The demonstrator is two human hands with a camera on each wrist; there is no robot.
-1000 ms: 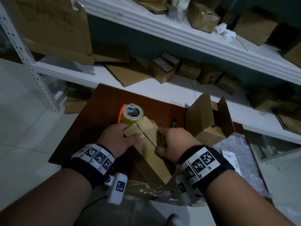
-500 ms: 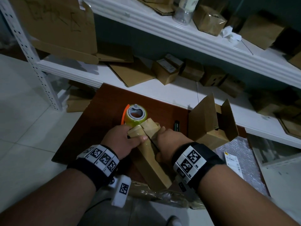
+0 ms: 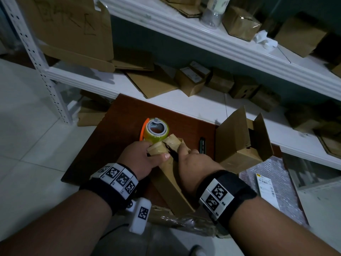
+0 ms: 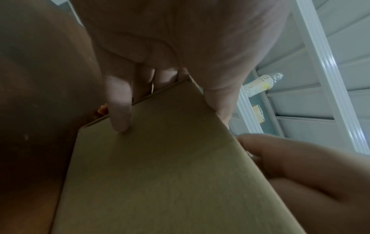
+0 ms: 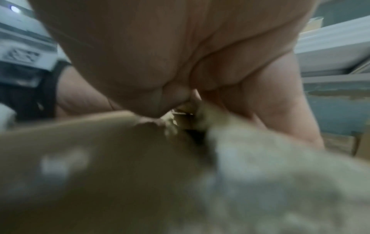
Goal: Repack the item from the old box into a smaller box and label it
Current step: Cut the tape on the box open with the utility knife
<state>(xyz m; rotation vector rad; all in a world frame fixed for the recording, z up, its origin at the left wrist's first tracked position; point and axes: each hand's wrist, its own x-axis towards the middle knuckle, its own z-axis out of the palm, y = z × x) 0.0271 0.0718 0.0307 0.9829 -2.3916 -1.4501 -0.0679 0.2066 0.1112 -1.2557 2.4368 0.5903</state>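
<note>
A long brown cardboard box (image 3: 171,183) stands tilted on the red-brown table (image 3: 114,137), its taped top end raised. My left hand (image 3: 156,151) grips the left top flap, thumb across it. My right hand (image 3: 184,154) grips the right flap, and a dark gap shows between the flaps. In the left wrist view my fingers (image 4: 120,110) curl over the box (image 4: 170,174) edge. The right wrist view is blurred, with my hand on the box (image 5: 100,158) top. A smaller box (image 3: 238,143) stands with its flaps up at the right.
A yellow-green tape roll (image 3: 156,130) sits just behind the long box. A dark pen-like tool (image 3: 201,145) lies between the boxes. Bubble wrap (image 3: 280,196) with a white label (image 3: 265,183) lies at the right. White shelves (image 3: 203,108) with cartons run behind the table.
The two top flaps have been pulled apart, and a dark gap has opened between them. Both hands kept their grip and shifted slightly outward.
</note>
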